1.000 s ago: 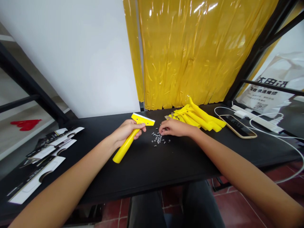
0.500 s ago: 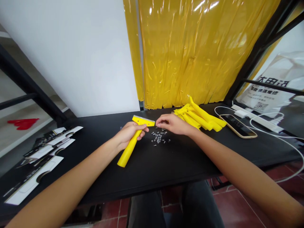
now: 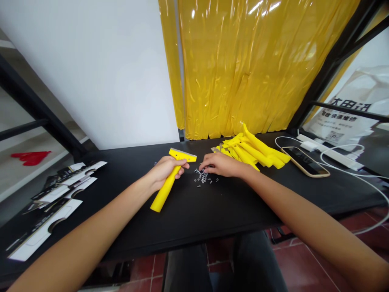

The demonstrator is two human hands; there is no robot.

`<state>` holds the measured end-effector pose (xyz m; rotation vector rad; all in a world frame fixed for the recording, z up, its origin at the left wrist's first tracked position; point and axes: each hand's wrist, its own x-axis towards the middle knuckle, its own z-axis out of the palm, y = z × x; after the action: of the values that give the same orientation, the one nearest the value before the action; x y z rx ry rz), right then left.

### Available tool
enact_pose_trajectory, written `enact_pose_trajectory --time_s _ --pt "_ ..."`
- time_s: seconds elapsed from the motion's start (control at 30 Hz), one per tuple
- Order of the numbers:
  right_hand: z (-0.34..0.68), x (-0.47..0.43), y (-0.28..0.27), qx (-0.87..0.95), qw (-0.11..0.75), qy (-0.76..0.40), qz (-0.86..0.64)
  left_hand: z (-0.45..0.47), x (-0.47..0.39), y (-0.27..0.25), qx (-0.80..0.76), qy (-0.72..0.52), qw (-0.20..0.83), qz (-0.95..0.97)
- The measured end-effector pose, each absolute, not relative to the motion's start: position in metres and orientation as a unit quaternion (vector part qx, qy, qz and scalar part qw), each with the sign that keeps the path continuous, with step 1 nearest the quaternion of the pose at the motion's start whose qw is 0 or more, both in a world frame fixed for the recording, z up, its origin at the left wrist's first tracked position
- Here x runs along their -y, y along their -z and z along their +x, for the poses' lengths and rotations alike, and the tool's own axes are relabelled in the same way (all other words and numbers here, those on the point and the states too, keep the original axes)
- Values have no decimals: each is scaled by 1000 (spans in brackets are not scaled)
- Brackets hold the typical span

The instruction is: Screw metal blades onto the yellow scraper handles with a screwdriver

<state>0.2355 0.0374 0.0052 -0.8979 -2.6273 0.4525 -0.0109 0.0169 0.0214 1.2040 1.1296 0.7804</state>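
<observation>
My left hand (image 3: 164, 172) is closed round the neck of a yellow scraper (image 3: 165, 192). Its wide head points away from me, with a thin metal strip along the far edge and small holes in it. To the right, my right hand (image 3: 223, 164) reaches down with bent, closed fingers into a pile of small screws and nuts (image 3: 202, 178). Whatever is between those fingertips is too small or hidden to make out. Just beyond my right hand lies a heap of more yellow scrapers (image 3: 258, 152).
Printed cardboard sleeves (image 3: 45, 227) are stacked on the left of the black table (image 3: 188, 219). A phone (image 3: 305, 161), a power strip (image 3: 331, 152) and white cables lie at right. A yellow strip curtain (image 3: 243, 73) and a white panel (image 3: 115, 73) stand behind.
My right hand has come away from the scraper's head and down toward me, onto the screws and nuts. My left hand holds the scraper almost where it was.
</observation>
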Motion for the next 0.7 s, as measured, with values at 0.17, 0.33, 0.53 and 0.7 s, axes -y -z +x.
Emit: enact_pose_trajectory --time_s 0.17,0.33,0.53,0.7 --pt "233 -41 0 928 166 -126 -308 -10 -16 -22 -487 -336 616 521" --pt "231 -37 -6 918 219 -123 -306 -10 -16 -22 -483 -335 620 519" --pt "221 -26 -15 814 416 -227 -334 -7 -10 -25 -482 -336 621 518" --pt "213 -21 -13 824 453 -193 -281 -4 -6 -26 -473 -335 624 524"
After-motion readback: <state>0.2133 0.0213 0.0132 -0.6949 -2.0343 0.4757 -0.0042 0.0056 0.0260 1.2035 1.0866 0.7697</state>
